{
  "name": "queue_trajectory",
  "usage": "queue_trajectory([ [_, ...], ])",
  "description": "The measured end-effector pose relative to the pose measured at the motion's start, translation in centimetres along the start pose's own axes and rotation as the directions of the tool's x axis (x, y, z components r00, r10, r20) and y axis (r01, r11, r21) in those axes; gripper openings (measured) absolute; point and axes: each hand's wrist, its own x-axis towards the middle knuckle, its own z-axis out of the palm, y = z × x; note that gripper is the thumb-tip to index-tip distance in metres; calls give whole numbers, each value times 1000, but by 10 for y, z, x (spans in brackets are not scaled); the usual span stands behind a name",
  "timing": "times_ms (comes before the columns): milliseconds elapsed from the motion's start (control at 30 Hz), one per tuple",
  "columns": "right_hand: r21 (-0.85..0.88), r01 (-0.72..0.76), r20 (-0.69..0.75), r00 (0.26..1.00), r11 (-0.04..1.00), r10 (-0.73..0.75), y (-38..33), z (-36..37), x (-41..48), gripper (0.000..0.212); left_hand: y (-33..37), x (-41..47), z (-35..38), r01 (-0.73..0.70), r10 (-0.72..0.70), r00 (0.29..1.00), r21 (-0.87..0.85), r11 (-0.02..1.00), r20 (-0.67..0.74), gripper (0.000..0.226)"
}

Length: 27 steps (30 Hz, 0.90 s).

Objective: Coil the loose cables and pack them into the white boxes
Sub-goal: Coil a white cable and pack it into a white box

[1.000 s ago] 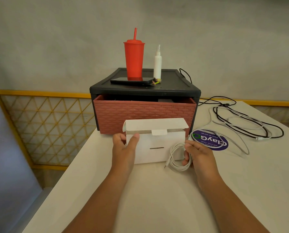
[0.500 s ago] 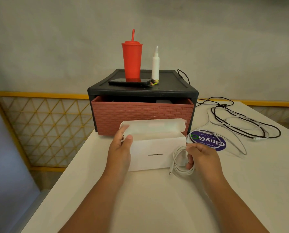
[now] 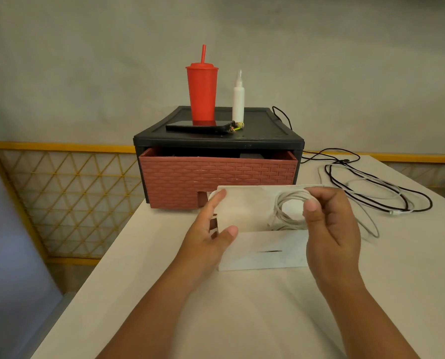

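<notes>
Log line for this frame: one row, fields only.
phase: packing | left hand: holds white box, lid open | right hand: pinches coiled white cable over box | loose cables: on table

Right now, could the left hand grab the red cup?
Probably, if it lets go first. The left hand holds open the lid of the white box. The red cup stands uncovered atop the drawer unit behind the box, with only the phone lying before it.
</notes>
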Motion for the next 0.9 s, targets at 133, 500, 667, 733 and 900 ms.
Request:
queue_trajectory([
  [133,-200,114,80,992,973,-99,10,1,-1,11,3,-4,5,-28,27,999,20,999,22,61],
  [500,-416,263,392,916,870,-89,15,9,-9,12,7,-8,12,-46,41,997,78,996,72,67],
  [667,-500,347,421,898,793,-128,17,14,-8,10,8,-9,12,-63,56,995,90,994,77,66],
  [733,-519,381,464,877,765,-122,19,14,-7,15,7,-8,12,-68,61,995,87,994,76,66],
  [900,-520,525,574,799,674,-179,19,11,-5,32,8,-9,13,-71,64,995,87,994,79,61],
])
